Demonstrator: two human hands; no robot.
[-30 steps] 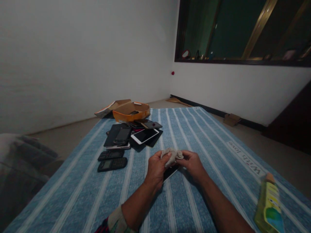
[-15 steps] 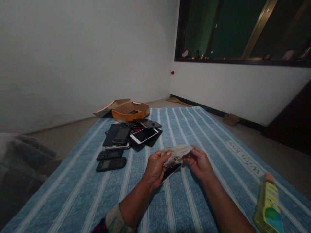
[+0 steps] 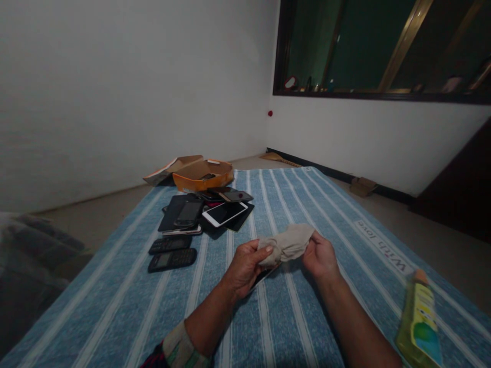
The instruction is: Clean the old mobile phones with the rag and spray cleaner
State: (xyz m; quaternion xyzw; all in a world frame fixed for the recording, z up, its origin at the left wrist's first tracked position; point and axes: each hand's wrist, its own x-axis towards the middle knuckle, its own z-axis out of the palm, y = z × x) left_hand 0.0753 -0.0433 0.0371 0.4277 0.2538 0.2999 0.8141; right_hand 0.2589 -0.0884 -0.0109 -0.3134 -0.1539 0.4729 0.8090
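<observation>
A pale grey cloth [image 3: 293, 242] stretches between my two hands. My left hand [image 3: 245, 266] is closed, its thumb pressing the cloth's bunched left end. Beneath that hand and the cloth shows the edge of a dark phone [image 3: 264, 276], mostly covered; the left fingers appear to be around it. My right hand [image 3: 321, 255] pinches the cloth's right end. To the left lie two black keypad phones [image 3: 172, 259], side by side. Beyond them a white-framed phone [image 3: 225, 213] rests on a pile of dark phones [image 3: 187, 212].
An open orange box [image 3: 203, 179] with its lid beside it stands at the far left. A bottle of yellow-green liquid [image 3: 420, 322] lies at the right front. Blue striped cloth [image 3: 284, 327] covers the surface. A window [image 3: 368, 51] is set in the wall at the back right.
My right hand has drawn the cloth's end outward to the right, so the cloth is spread wider and covers more of the phone. The view has shifted slightly.
</observation>
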